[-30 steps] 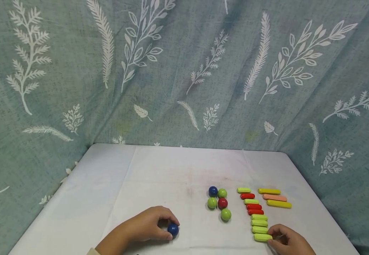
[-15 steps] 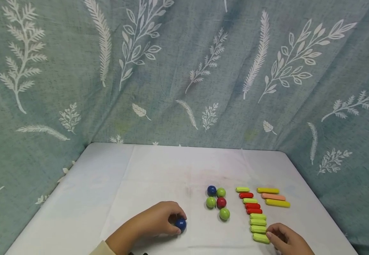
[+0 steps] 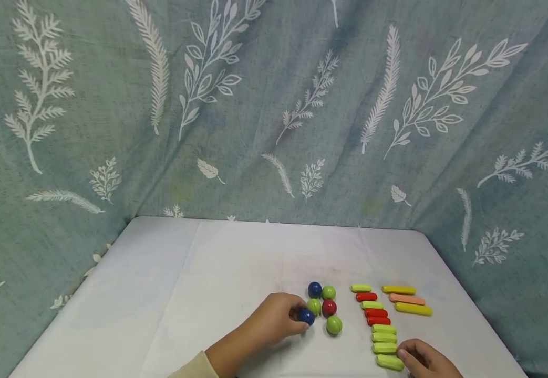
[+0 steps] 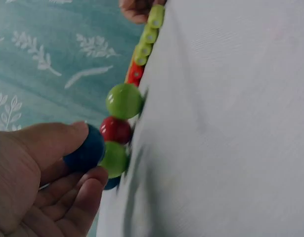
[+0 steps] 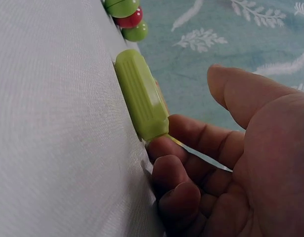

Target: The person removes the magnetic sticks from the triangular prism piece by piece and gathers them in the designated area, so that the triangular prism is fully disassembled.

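My left hand (image 3: 276,320) pinches a glossy blue ball (image 3: 306,316) between thumb and fingers. It is right beside a green ball (image 3: 313,306) at the left of a small group. In the left wrist view the blue ball (image 4: 87,150) overlaps the balls behind it. My right hand (image 3: 428,359) rests by the right end of the nearest yellow-green ridged stick (image 3: 389,362). From the right wrist, the thumb (image 5: 228,91) stands away from this stick (image 5: 142,94), and loosely bent fingers lie right at its near end.
Another blue ball (image 3: 314,289), a red ball (image 3: 329,307) and further green balls (image 3: 333,325) complete the group. Several short yellow-green and red sticks (image 3: 375,313) form a column, with longer yellow (image 3: 413,308) and peach (image 3: 406,299) sticks beyond. A patterned curtain (image 3: 255,105) surrounds the white table (image 3: 207,262).
My left hand has carried the blue ball rightward and away from me, up to the group of balls. My right hand stays by the nearest stick, its thumb and fingers shifting slightly.
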Available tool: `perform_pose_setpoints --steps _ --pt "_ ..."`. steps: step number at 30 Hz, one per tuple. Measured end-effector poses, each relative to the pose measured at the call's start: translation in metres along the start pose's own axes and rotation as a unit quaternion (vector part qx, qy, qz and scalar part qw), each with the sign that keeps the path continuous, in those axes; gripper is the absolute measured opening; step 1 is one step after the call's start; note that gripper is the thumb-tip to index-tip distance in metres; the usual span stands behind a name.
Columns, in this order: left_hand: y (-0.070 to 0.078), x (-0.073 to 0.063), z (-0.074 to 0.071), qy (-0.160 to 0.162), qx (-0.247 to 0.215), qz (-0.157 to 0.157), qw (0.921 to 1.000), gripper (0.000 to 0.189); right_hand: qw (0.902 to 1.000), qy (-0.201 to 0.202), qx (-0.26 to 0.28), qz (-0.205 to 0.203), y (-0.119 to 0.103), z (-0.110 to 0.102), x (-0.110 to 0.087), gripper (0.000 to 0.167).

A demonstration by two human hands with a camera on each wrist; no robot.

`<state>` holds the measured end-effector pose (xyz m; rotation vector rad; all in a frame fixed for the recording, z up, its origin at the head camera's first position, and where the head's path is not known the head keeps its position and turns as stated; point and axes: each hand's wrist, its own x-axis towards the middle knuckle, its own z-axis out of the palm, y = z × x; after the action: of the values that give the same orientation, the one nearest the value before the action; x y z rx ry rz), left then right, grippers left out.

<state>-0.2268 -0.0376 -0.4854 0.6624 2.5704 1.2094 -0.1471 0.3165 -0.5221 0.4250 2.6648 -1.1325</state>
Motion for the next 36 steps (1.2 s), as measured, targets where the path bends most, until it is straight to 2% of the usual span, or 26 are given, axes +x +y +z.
perform_pose_setpoints --steps 7,16,20,23,28,36 --pt "0.001 0.005 0.01 0.008 0.0 0.002 1.0 0.029 0.9999 0.011 -0.001 -0.006 -0.001 0.001 0.004 0.039" --pt "0.0 0.01 0.024 0.019 0.022 -0.01 0.9995 0.031 0.9999 0.015 -0.002 -0.003 0.003 0.0 0.003 0.034" --pt "0.001 0.01 0.026 0.031 0.027 -0.005 0.9991 0.032 0.9998 0.017 -0.001 -0.001 0.004 0.0 0.003 0.033" --pt "0.002 0.01 0.026 0.036 0.019 -0.014 0.9991 0.032 0.9998 0.018 0.001 -0.001 0.004 0.0 0.004 0.032" --pt "0.0 0.01 0.025 0.038 0.002 -0.026 0.9989 0.031 0.9999 0.016 0.002 -0.005 0.004 0.001 0.004 0.03" --pt "-0.002 0.006 0.024 0.04 0.007 -0.026 0.9988 0.035 0.9999 0.015 -0.001 -0.003 0.001 0.001 0.004 0.03"
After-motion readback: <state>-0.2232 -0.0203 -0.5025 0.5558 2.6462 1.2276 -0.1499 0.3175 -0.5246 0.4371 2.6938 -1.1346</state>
